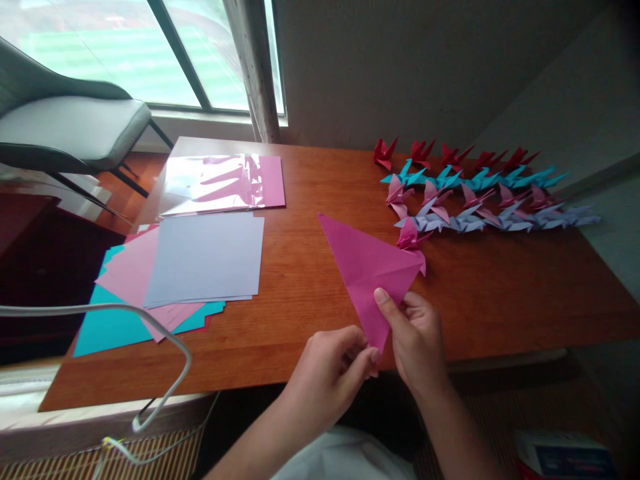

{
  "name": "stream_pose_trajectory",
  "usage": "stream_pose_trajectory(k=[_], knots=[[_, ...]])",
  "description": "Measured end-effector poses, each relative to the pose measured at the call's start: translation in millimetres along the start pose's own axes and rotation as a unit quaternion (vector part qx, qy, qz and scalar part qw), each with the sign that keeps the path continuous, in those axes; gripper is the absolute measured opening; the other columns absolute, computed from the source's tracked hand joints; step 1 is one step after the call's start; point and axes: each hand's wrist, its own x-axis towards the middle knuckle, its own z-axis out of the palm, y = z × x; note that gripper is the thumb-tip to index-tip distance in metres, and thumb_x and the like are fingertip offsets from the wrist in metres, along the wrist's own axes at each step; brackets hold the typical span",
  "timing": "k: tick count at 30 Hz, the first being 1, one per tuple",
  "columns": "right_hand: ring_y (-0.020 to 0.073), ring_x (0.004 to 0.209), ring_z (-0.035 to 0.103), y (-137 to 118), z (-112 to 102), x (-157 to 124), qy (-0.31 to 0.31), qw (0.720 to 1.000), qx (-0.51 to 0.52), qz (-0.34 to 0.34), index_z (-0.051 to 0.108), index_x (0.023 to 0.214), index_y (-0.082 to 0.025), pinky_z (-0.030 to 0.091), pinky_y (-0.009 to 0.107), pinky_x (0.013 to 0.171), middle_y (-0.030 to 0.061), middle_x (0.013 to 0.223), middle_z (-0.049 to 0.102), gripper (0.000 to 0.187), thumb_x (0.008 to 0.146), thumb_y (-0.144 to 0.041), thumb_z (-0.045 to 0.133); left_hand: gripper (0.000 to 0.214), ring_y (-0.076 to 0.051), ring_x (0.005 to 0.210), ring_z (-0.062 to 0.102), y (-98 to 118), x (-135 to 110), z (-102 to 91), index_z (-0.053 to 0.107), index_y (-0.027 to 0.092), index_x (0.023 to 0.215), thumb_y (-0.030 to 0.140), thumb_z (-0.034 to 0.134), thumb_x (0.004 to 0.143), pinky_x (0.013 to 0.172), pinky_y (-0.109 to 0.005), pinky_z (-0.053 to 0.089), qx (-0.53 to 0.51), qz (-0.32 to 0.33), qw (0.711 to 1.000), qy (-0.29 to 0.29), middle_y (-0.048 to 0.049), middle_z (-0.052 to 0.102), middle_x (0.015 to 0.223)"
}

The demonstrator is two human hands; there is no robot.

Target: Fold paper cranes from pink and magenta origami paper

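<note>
A magenta sheet of paper (367, 263), folded into a triangle, is held above the near edge of the wooden table (310, 293). My left hand (333, 373) pinches its lower tip between thumb and fingers. My right hand (415, 337) grips the same corner from the right, thumb pressed on the top face. Just beyond the sheet sits a small magenta folded crane (411, 237).
Rows of folded paper cranes (475, 190) in red, teal, pink and lavender line the table's far right. A stack of flat coloured sheets (185, 273) lies at left, with a clear plastic packet of paper (220, 183) behind it. A grey chair (65, 127) stands by the window; a cable (165, 347) crosses the left corner.
</note>
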Motion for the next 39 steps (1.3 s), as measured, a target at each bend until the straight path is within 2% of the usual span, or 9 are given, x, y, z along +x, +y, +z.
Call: stream_pose_trajectory(k=[11,15,18,22,26,30,32,34,39], knots=[[0.0131,0.056,0.049,3.5,-4.6,2.6,-0.026,1.000,0.004,0.001,0.063,0.072,-0.020,0.039,0.024,0.052,-0.0005,0.064,0.060,0.035,0.084,-0.051,0.073,0.027,-0.014,0.067,0.063,1.3,-3.3,-7.4,0.064,0.019,0.082,0.033,0.051,0.100,0.061,-0.023,0.044,0.042,0.012,0.999,-0.005,-0.0026,0.069,0.075],[0.0140,0.060,0.053,1.7,-7.1,1.3,-0.043,0.999,-0.021,-0.010,0.065,0.076,-0.019,0.042,0.025,0.056,0.0001,0.067,0.063,0.032,0.089,-0.048,0.069,0.018,-0.017,0.080,0.067,3.4,0.0,-21.0,0.066,0.019,0.096,0.034,0.056,0.098,0.069,-0.025,0.050,0.021,0.012,0.999,0.046,-0.0043,0.072,0.091],[0.0179,0.067,0.061,-3.0,-6.7,-2.4,-0.049,0.989,-0.123,-0.061,0.069,0.080,-0.019,0.046,0.027,0.062,0.0026,0.072,0.068,0.029,0.092,-0.045,0.065,0.024,-0.021,0.106,0.068,5.7,6.1,-32.2,0.062,0.020,0.115,0.036,0.059,0.097,0.088,-0.030,0.054,-0.062,0.026,0.992,0.106,-0.0093,0.070,0.120],[0.0228,0.082,0.068,-7.7,-2.1,-7.6,-0.086,0.947,-0.257,-0.173,0.073,0.094,-0.021,0.051,0.032,0.077,0.0067,0.090,0.075,0.016,0.094,-0.033,0.062,0.043,-0.025,0.116,0.066,9.2,14.2,-42.3,0.054,0.021,0.133,0.041,0.062,0.096,0.099,-0.037,0.053,-0.174,0.026,0.975,0.133,-0.0130,0.064,0.134],[0.0246,0.101,0.069,-9.7,2.5,-9.7,-0.137,0.906,-0.306,-0.258,0.069,0.113,-0.023,0.052,0.035,0.092,0.0089,0.110,0.074,0.021,0.094,-0.027,0.063,0.056,-0.027,0.109,0.070,11.3,16.6,-48.0,0.050,0.020,0.138,0.049,0.065,0.092,0.090,-0.038,0.058,-0.248,-0.017,0.954,0.167,-0.0141,0.067,0.129],[0.0274,0.127,0.058,-13.3,2.5,-9.9,-0.211,0.887,-0.314,-0.266,0.058,0.135,-0.026,0.046,0.042,0.110,0.0096,0.137,0.063,0.050,0.089,-0.036,0.072,0.055,-0.027,0.108,0.070,10.7,14.4,-52.4,0.053,0.022,0.134,0.054,0.063,0.092,0.083,-0.034,0.059,-0.303,-0.050,0.940,0.152,-0.0115,0.071,0.123],[0.0286,0.132,0.055,-15.4,0.9,-10.1,-0.233,0.886,-0.308,-0.256,0.054,0.140,-0.026,0.045,0.044,0.112,0.0101,0.142,0.059,0.062,0.084,-0.043,0.076,0.051,-0.025,0.105,0.071,11.2,13.1,-54.1,0.055,0.022,0.132,0.053,0.063,0.092,0.082,-0.032,0.058,-0.314,-0.050,0.937,0.144,-0.0101,0.071,0.120],[0.0282,0.134,0.054,-17.2,-1.0,-10.3,-0.246,0.891,-0.292,-0.244,0.052,0.142,-0.026,0.045,0.043,0.113,0.0097,0.144,0.058,0.065,0.085,-0.047,0.075,0.049,-0.024,0.100,0.071,12.7,12.1,-55.5,0.056,0.021,0.131,0.050,0.064,0.092,0.080,-0.031,0.058,-0.321,-0.045,0.936,0.135,-0.0095,0.072,0.117],[0.0251,0.133,0.055,-18.7,-3.5,-10.7,-0.245,0.908,-0.253,-0.227,0.055,0.139,-0.026,0.045,0.039,0.113,0.0078,0.142,0.060,0.049,0.095,-0.048,0.061,0.054,-0.023,0.095,0.071,14.4,10.7,-58.4,0.056,0.021,0.136,0.049,0.066,0.091,0.075,-0.028,0.055,-0.348,-0.053,0.928,0.123,-0.0086,0.073,0.112]])
